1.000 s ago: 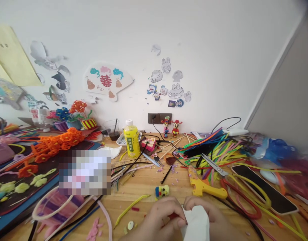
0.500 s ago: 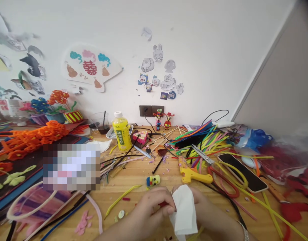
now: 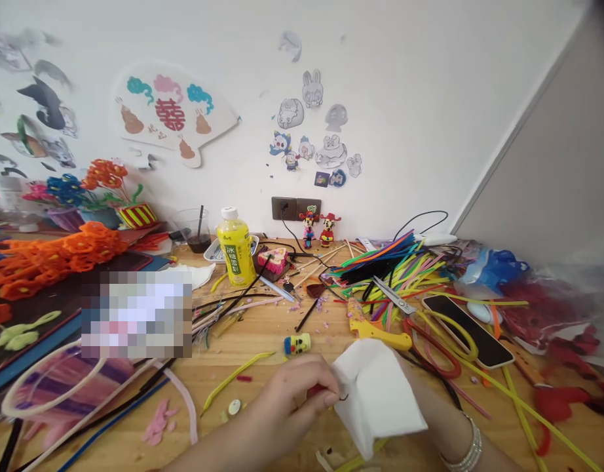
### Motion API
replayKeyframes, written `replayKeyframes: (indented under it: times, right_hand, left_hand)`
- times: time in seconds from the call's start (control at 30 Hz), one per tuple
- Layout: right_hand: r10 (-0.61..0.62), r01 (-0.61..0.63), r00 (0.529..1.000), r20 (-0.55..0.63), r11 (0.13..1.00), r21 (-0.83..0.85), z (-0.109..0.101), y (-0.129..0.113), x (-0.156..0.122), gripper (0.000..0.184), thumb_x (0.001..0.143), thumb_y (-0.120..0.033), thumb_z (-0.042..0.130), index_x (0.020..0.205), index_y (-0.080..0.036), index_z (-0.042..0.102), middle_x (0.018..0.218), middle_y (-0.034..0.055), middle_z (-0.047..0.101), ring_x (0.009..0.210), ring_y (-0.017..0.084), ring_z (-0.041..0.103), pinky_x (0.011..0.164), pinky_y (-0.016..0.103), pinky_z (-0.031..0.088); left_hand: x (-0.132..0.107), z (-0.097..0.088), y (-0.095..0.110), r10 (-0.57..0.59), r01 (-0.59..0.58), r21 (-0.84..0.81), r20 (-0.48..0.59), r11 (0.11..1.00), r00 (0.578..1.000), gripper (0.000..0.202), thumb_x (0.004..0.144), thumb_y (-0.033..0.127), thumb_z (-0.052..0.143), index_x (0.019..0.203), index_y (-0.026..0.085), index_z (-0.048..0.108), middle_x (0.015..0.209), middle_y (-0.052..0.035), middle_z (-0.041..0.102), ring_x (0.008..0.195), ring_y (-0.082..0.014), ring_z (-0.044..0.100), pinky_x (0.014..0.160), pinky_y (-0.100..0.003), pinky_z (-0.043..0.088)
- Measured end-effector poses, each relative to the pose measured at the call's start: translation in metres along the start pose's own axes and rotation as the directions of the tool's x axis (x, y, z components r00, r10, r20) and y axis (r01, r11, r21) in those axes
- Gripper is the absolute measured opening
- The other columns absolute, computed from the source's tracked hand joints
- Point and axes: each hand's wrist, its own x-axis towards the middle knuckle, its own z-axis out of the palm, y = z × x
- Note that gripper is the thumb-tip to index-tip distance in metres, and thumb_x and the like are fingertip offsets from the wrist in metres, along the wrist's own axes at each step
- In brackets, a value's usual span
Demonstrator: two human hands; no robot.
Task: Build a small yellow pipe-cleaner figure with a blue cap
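Left hand [image 3: 292, 410] pinches a small red item [image 3: 316, 391] against a white paper napkin [image 3: 378, 396], apparently to steady it, while the right hand [image 3: 413, 387], its grip hidden, backs the napkin, both just below a yellow plastic tool [image 3: 375, 337] on the bench [image 3: 253, 373].

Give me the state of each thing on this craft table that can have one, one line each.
Left hand: fingers pinched on a red piece at the tissue's edge
Right hand: mostly hidden behind the tissue
White tissue: unfolded, held up
Scissors: blades closed, lying on pipe cleaners
Yellow drink bottle: upright, capped
Clear plastic cup: upright, dark liquid, straw inside
Smartphone: lying flat, screen dark
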Motion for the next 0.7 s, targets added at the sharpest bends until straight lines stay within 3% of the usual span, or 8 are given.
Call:
replayKeyframes:
  times: [0.27,0.7]
  right_hand:
    - [-0.008,-0.002,0.997,0.070,0.989,0.145,0.010,-0.003,-0.002,0.008,0.068,-0.021,0.069,0.064,-0.017,0.062,0.068,-0.0021,0.054,0.064,0.011,0.048,0.061,0.021,0.040]
    - [-0.089,0.069,0.993,0.081,0.972,0.225,0.009,0.017,0.000,0.009,0.065,-0.016,0.070,0.070,-0.023,0.065,0.066,-0.0045,0.054,0.058,0.010,0.046,0.056,0.019,0.039]
  left_hand:
    - [-0.002,0.001,-0.001,0.004,-0.005,0.041,0.007,0.999,1.000,0.012,0.083,0.011,0.051,0.076,0.016,0.059,0.071,0.0008,0.056,0.070,-0.0111,0.053,0.065,-0.019,0.039]
    - [0.003,-0.004,0.006,0.031,-0.032,0.008,0.049,0.999,0.998,0.014,0.084,0.012,0.050,0.073,0.015,0.058,0.069,0.0008,0.056,0.068,-0.0105,0.053,0.065,-0.018,0.039]
